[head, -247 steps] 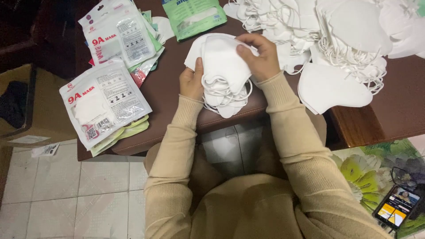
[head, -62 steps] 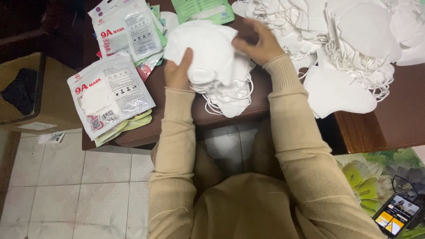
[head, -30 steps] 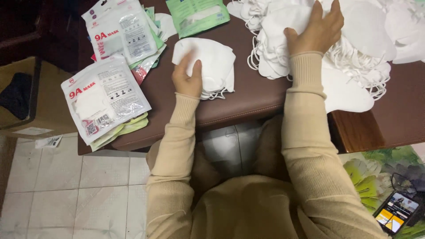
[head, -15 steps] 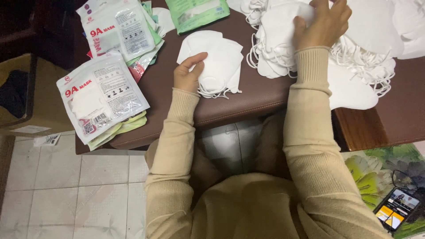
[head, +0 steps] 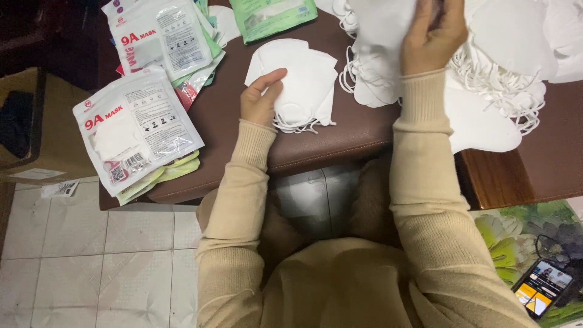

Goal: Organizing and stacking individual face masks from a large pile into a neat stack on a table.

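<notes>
My left hand (head: 261, 97) rests on a small stack of folded white face masks (head: 300, 82) on the brown padded surface (head: 316, 149), fingers holding the stack's left edge. My right hand (head: 432, 33) is raised over a big loose heap of white masks with ear loops (head: 504, 67) and grips one white mask (head: 379, 24) lifted from it. The mask's top runs out of view.
Several sealed white mask pouches (head: 136, 130) lie in stacks at the left of the surface, a green pouch (head: 273, 15) at the top. A cardboard box (head: 24, 127) stands on the tiled floor at left. A phone (head: 542, 287) lies lit at lower right.
My right hand has lifted a white mask off the heap. My left hand stays on the small stack, which has barely shifted.
</notes>
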